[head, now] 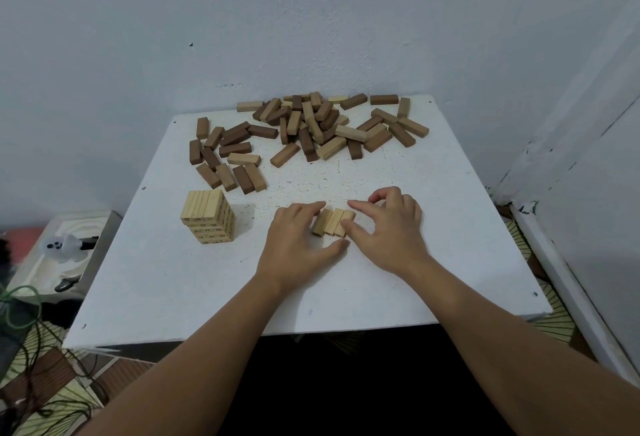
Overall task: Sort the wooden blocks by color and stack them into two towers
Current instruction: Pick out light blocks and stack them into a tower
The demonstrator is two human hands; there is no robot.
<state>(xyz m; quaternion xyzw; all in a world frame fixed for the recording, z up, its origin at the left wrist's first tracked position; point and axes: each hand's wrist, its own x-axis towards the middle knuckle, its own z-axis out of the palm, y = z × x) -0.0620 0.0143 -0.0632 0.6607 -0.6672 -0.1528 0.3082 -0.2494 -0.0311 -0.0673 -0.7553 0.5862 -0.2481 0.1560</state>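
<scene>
Your left hand [294, 238] and right hand [388, 228] meet at the middle of the square white table [450, 262], fingers curled in from either side around a row of three pale wooden blocks [334, 222] lying side by side; each hand pinches the row between fingertips and thumb, narrow rather than spread. At about nine o'clock from that row stands the pale wooden tower [209, 216], several layers high, with printed numbers on its block ends. At twelve o'clock, against the far edge, lies the loose pile of mixed pale and dark brown blocks [311, 127], some overlapping. No dark tower shows yet, so the sorting looks early. These blocks look light, rigid and smooth-faced, so they will likely slide against one another if squeezed unevenly. Take the row by its two outer long faces, pressing inward evenly so the middle block stays trapped, and keep it level as you carry it. Set it crosswise on the tower gently; a nudge could shift the layers below.
</scene>
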